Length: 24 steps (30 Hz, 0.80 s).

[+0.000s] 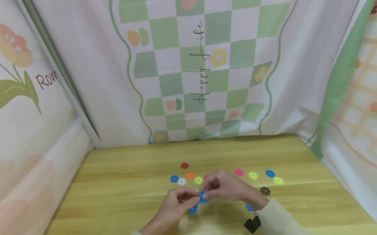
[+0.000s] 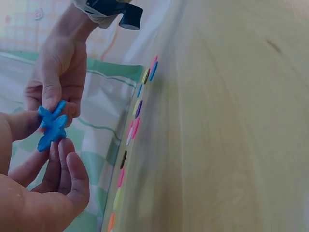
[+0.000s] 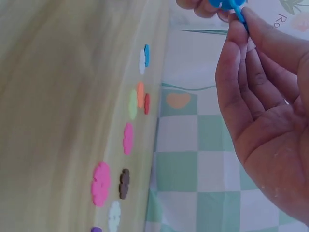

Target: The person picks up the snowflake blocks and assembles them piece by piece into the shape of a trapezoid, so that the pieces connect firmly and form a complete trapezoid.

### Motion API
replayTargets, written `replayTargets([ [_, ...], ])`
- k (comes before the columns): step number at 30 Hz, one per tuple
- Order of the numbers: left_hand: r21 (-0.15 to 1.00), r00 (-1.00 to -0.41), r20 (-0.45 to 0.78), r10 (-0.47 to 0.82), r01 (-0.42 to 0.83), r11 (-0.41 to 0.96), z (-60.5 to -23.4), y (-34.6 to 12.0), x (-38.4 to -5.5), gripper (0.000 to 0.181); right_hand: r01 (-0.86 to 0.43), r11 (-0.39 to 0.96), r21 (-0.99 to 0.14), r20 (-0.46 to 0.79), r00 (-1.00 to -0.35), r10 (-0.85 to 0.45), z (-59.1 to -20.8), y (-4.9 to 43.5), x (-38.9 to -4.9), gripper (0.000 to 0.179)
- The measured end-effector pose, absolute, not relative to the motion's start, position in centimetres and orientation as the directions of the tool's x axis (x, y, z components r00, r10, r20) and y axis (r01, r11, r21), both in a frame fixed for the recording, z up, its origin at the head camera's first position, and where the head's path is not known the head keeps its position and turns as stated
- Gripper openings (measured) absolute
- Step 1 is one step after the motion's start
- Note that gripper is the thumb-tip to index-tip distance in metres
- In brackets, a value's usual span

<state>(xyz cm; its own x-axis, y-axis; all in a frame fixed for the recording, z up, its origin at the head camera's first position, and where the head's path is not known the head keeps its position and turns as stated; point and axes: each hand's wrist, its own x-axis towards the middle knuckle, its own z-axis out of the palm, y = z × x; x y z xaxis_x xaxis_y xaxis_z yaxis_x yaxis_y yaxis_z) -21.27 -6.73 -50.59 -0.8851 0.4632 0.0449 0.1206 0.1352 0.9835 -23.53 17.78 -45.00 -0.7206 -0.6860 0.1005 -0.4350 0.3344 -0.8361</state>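
Note:
Both hands meet over the middle of the table, at a small cluster of blue flower-shaped discs (image 1: 192, 209). My left hand (image 1: 175, 206) pinches the cluster from the left between thumb and fingers. From the other side, my right hand (image 1: 228, 186) pinches a blue flower-shaped disc (image 1: 203, 197) by its edge. In the left wrist view the blue discs (image 2: 52, 134) stand at angles to each other and overlap, the fingertips of both hands covering their edges. The right wrist view shows one blue disc edge-on between thumb and index finger, partly cut off at the top.
Loose flower-shaped discs lie flat beyond the hands, among them a red disc (image 1: 184, 166), a white disc (image 1: 182, 181) and an orange disc (image 1: 190, 175). Toward the right are a brown disc (image 1: 265, 191) and a blue disc (image 1: 270, 173). Printed curtains (image 1: 197, 52) enclose the wooden table (image 1: 119, 191).

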Motion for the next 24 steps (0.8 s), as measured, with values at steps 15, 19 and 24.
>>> replayTargets([
  [15, 0.995, -0.892, -0.019, 0.452, 0.027, 0.095, -51.9, -7.4, -20.9, 0.026, -0.351, 0.446, -0.823, -0.053, -0.735, -0.677, -46.3, 16.7, -26.4, 0.023],
  [19, 0.996, -0.904, -0.044, 0.425, -0.005, 0.092, -52.2, -8.0, -20.8, 0.026, -0.384, 0.516, -0.766, -0.039, -0.773, -0.633, -46.6, 15.5, -28.6, 0.027],
  [24, 0.994, -0.923, -0.058, 0.380, -0.020, 0.104, -52.0, -8.5, -20.7, 0.026, -0.434, 0.571, -0.697, 0.018, -0.806, -0.591, -46.9, 13.1, -31.3, 0.033],
])
